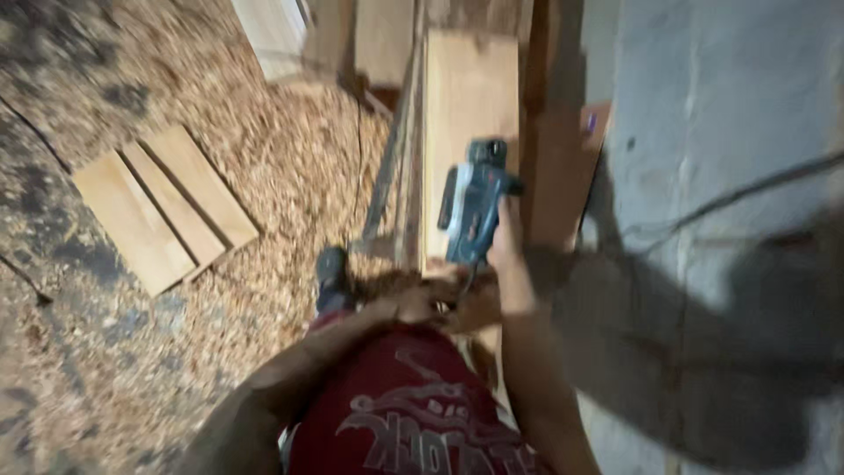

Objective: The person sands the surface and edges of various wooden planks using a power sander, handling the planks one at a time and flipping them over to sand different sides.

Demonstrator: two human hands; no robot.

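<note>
A person's right hand [504,242] grips the rear of a blue planer [473,209] resting on a pale board [468,97] by a grey wall [721,132]. The left hand [420,302] sits at the board's near end, its fingers too blurred to read. Loose planks [158,207] lie on the shavings-strewn floor [290,149].
</note>
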